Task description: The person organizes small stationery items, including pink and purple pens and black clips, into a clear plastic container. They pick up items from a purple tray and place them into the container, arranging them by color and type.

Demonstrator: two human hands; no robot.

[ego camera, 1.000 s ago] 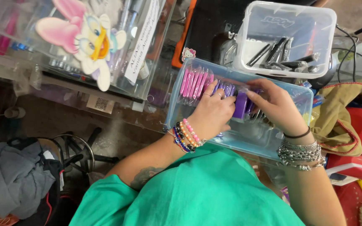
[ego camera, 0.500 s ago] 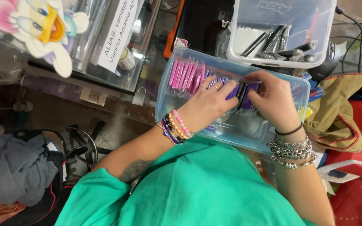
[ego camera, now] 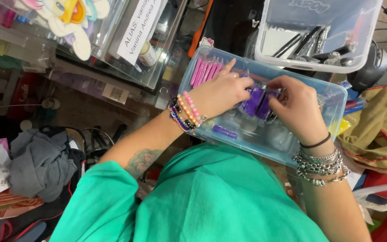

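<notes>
- Head view: both hands are down inside the clear blue plastic bin [ego camera: 337,107], working on a little bunch of purple pieces [ego camera: 257,102] sitting about mid-bin, closer to its far wall.
- Left hand [ego camera: 218,92] comes in from the left, fingers curled onto the left side of the purple bunch, index finger sticking out toward the far wall. Looks like a light pinch, but the fingertips are hidden so I can't tell for sure.
- Right hand [ego camera: 294,105] is clenched on the right side of the same bunch, thumb on top.
- So the purple pieces are squeezed between the two hands, both equally close. Long axis hard to call, mostly covered.
- Row of pink pieces [ego camera: 206,71] stands in the bin's far-left corner, just beyond the left hand.
- One loose purple piece [ego camera: 224,131] lies near the bin's near wall, long axis running left to right.
- White tub [ego camera: 265,54] of dark tools sits past the far edge.
</notes>
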